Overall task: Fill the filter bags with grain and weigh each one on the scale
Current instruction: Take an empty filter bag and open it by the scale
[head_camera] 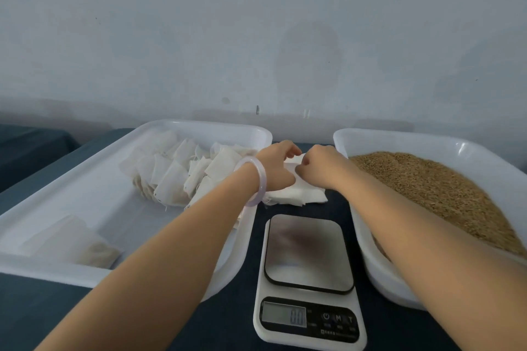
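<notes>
**Q:** Loc. of the task items?

**A:** Grain [433, 188] is heaped in the right tray [399, 139], centre-right of frame. The bag stack [299, 196] lies on the dark worktop [228, 322], centre frame, between the two trays and just behind the scale [309, 279]. The left tray [85, 194] holds a bag pile [176, 177] that looks plump, prob. filled. One more flat bag [74, 242] lies at lower left of that tray.

**Q:** Why that layout?

**A:** Judged as a work flow: empties centre, grain on the right-hand side, done units at left. The scale sits nearest the person, so the display [285, 315] is readable. It shows zero and the platter is bare, so no bag is under weighing at present.

**Q:** Hand status?

**A:** Left hand [275, 164], w/ bracelet [256, 179] on the wrist, and right hand [322, 165] meet over the far end of the stack. Both sets of fingers [306, 161] are curled and pinch the top bag [292, 162] from opposite sides. The tips are partly hidden, so exact contact pts. can't be confirmed.

**Q:** Reason for a two-hand pinch?

**A:** Prob. to peel one thin layer off the stack, or to part the bag mouth. The fabric is limp and the layers cling, so one hand alone would likely drag several.

**Q:** Step in hand?

**A:** Est.: bag prep, pre-fill. Next req.: mouth held open near the grain.
</notes>
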The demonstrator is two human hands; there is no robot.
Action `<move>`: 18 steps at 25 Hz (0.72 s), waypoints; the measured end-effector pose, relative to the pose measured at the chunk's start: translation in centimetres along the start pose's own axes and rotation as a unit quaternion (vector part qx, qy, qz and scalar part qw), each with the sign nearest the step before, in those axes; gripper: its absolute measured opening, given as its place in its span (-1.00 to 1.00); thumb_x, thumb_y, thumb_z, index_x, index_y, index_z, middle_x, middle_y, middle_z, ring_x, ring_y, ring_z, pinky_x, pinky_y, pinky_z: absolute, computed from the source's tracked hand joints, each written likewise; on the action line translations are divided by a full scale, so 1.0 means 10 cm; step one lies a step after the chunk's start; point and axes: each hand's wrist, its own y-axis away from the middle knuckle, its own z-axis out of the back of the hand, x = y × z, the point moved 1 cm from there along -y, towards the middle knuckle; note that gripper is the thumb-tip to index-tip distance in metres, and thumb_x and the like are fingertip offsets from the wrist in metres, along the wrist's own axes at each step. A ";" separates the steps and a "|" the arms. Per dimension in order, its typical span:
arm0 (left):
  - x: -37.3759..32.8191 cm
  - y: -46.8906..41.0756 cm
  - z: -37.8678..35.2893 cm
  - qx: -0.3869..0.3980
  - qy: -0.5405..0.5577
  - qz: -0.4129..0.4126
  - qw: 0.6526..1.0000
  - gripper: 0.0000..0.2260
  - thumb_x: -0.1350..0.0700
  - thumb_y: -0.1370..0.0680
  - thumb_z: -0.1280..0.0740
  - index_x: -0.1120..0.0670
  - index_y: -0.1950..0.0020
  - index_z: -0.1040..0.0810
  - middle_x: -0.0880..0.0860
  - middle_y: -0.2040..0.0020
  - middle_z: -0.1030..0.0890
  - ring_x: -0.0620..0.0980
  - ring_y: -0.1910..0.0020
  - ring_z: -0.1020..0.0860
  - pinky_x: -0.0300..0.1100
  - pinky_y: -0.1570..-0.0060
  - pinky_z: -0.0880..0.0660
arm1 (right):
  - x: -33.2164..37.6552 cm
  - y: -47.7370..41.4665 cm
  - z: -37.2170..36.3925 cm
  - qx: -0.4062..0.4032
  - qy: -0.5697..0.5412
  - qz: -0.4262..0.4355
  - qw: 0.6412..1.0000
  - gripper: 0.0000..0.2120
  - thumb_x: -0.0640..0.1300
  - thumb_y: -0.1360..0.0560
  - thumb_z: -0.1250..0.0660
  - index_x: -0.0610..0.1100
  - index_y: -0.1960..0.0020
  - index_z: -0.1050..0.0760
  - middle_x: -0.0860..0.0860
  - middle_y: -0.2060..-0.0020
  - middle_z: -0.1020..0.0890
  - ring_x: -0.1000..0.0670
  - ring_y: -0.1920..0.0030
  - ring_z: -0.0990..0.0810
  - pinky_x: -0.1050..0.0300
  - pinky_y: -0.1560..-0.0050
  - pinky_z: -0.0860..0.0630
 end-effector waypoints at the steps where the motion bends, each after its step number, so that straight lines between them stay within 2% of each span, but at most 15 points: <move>1: -0.03 0.02 0.01 0.020 -0.022 -0.012 0.999 -0.53 0.25 -0.44 -0.32 0.05 -0.34 -0.40 -0.01 -0.21 -0.51 -0.01 -0.13 -0.49 -0.16 -0.17 -0.43 | -0.04 0.07 0.08 -0.016 -0.036 0.007 0.999 -0.66 -0.10 -0.50 -0.19 -0.11 0.43 -0.26 0.00 0.47 -0.35 0.00 0.45 -0.32 0.15 0.43 -0.20; 3: -0.11 0.06 0.01 0.047 -0.074 -0.015 0.996 -0.55 0.16 -0.42 -0.43 0.03 -0.28 -0.44 -0.05 -0.05 -0.52 -0.02 0.01 -0.48 -0.18 -0.05 -0.44 | -0.16 0.23 0.21 -0.034 -0.123 0.022 0.992 -0.64 -0.15 -0.49 -0.20 -0.11 0.45 -0.22 0.01 0.51 -0.27 0.01 0.48 -0.24 0.15 0.40 -0.15; 5: -0.21 0.08 0.03 0.051 -0.059 0.001 0.997 -0.66 0.12 -0.40 -0.48 0.07 -0.14 -0.51 -0.05 0.13 -0.51 0.02 0.12 -0.52 -0.15 0.07 -0.50 | -0.29 0.39 0.28 -0.050 -0.214 0.026 0.975 -0.67 -0.17 -0.50 -0.25 -0.14 0.44 -0.35 0.02 0.49 -0.34 0.05 0.47 -0.29 0.15 0.39 -0.22; 7: -0.28 0.08 0.07 0.043 0.085 0.043 0.994 -0.79 0.19 -0.40 -0.48 0.11 0.02 -0.53 -0.01 0.21 -0.52 0.04 0.20 -0.56 -0.15 0.20 -0.55 | -0.38 0.50 0.31 -0.076 -0.328 0.008 0.941 -0.89 -0.16 -0.48 -0.36 -0.14 0.21 -0.60 0.04 0.35 -0.58 0.07 0.35 -0.53 0.18 0.33 -0.44; 8: -0.29 0.09 0.08 0.038 0.171 0.070 0.982 -0.83 0.24 -0.41 -0.48 0.12 0.09 -0.53 0.02 0.21 -0.55 0.06 0.18 -0.58 -0.12 0.21 -0.58 | -0.41 0.54 0.32 -0.086 -0.403 -0.012 0.911 -0.97 -0.18 -0.45 -0.42 -0.12 0.12 -0.62 0.02 0.25 -0.65 0.05 0.26 -0.62 0.17 0.27 -0.55; 10: -0.28 0.12 0.04 0.038 0.292 0.113 0.949 -0.84 0.34 -0.42 -0.44 0.14 0.11 -0.54 0.10 0.14 -0.60 0.13 0.09 -0.60 -0.01 0.09 -0.59 | -0.48 0.57 0.28 -0.085 -0.514 -0.044 0.852 -0.87 -0.22 -0.40 -0.47 -0.10 0.07 -0.59 -0.07 0.14 -0.68 -0.02 0.16 -0.68 0.12 0.19 -0.63; 12: -0.24 0.17 -0.03 0.035 0.350 0.129 0.927 -0.85 0.38 -0.45 -0.40 0.19 0.05 -0.55 0.16 0.09 -0.61 0.14 0.11 -0.62 0.01 0.10 -0.60 | -0.53 0.56 0.22 -0.079 -0.544 -0.068 0.833 -0.85 -0.24 -0.41 -0.46 -0.10 0.06 -0.58 -0.12 0.12 -0.68 -0.06 0.14 -0.69 0.09 0.17 -0.63; 15: -0.18 0.18 -0.11 0.016 0.385 0.133 0.913 -0.94 0.31 -0.50 -0.38 0.24 0.11 -0.51 0.15 0.19 -0.60 0.05 0.32 -0.66 -0.17 0.40 -0.60 | -0.58 0.54 0.15 -0.070 -0.556 -0.080 0.824 -0.87 -0.24 -0.43 -0.44 -0.17 0.03 -0.58 -0.13 0.11 -0.68 -0.06 0.15 -0.68 0.08 0.16 -0.64; 18: -0.15 0.17 -0.14 0.006 0.390 0.128 0.912 -0.90 0.22 -0.53 -0.37 0.24 0.10 -0.50 0.12 0.25 -0.62 0.00 0.38 -0.66 -0.22 0.46 -0.56 | -0.61 0.53 0.14 -0.064 -0.585 -0.078 0.805 -0.85 -0.24 -0.41 -0.46 -0.19 0.03 -0.59 -0.10 0.12 -0.67 -0.02 0.17 -0.68 0.10 0.21 -0.62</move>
